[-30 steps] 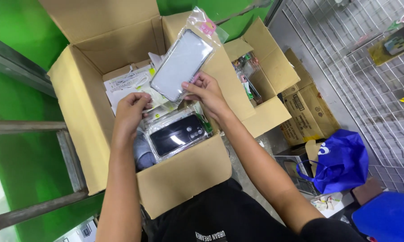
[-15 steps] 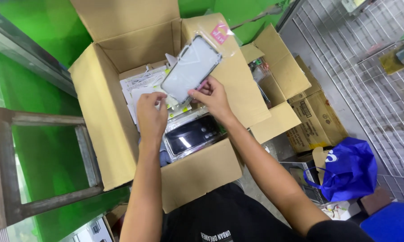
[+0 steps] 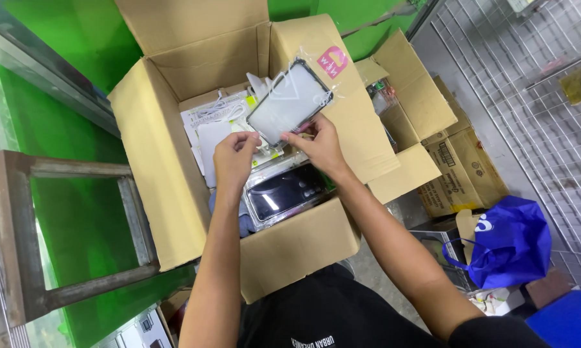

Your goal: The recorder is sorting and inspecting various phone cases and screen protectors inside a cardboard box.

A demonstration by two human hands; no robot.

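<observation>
Bagged phone case pinched at lower edge by left hand and right hand, fingers closed, above cardboard box.

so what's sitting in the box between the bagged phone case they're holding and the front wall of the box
In the head view, a dark glossy phone case in clear packaging lies between the held bagged case and the box's front wall.

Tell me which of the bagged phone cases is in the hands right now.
The clear case with a dark rim in a plastic bag with a pink tag, pinched at its lower edge by left hand and right hand. The dark glossy one lies in the cardboard box.
</observation>
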